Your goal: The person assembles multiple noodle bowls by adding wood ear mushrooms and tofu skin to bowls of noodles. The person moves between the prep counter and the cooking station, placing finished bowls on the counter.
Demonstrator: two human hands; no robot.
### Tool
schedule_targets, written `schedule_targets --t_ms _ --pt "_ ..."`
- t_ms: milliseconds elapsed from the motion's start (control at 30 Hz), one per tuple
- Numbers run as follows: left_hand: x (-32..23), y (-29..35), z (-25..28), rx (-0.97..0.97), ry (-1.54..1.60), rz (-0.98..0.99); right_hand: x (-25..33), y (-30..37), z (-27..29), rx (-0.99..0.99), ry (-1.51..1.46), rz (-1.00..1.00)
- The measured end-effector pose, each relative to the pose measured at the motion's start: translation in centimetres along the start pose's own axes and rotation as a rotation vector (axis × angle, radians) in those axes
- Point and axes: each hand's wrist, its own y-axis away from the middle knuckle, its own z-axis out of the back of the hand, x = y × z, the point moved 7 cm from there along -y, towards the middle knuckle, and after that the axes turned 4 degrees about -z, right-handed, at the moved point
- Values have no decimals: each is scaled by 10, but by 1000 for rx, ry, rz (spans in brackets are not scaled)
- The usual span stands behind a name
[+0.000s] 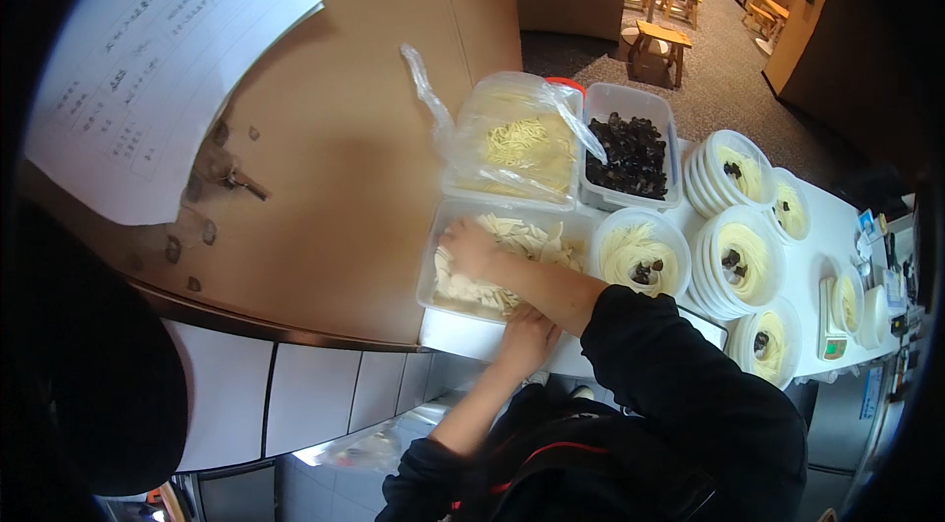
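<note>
My right hand point(471, 248) reaches across to the left into a clear plastic container point(429, 278) of pale flat strips point(522, 239). Its fingers are curled down into the strips at the tub's far left corner. My left hand point(527, 338) grips the near rim of the same container, at the counter's edge. Both arms wear black sleeves, the left one pushed up to the elbow.
Behind the strips stand a bag-covered tub of yellow noodles point(514, 143) and a tub of black fungus point(630, 156). White bowls of noodles topped with fungus point(640, 256), some on stacks point(738, 264), fill the counter to the right. A small scale point(833, 325) stands near the right edge. Paper sheets point(167, 60) hang on the brown wall.
</note>
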Motion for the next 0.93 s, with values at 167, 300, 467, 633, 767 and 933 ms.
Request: schedule_targets --t_ms 167,300,467,633,767,933 --pt "10 4 6 -1 97 42 -16 2 3 34 -401 -13" --pt "62 22 19 -330 786 653 -50 52 58 -94 -787 -68" --pt "66 -4 0 -485 1902 816 -34 129 115 -226 -611 45" --pt "40 -33 -13 -451 1980 709 -49 175 135 -136 -829 -135" --pt "24 -45 -17 -333 2052 570 -62 199 159 -412 -630 -192" --pt "9 -51 -18 -199 2013 407 -81 217 145 -344 -825 -563"
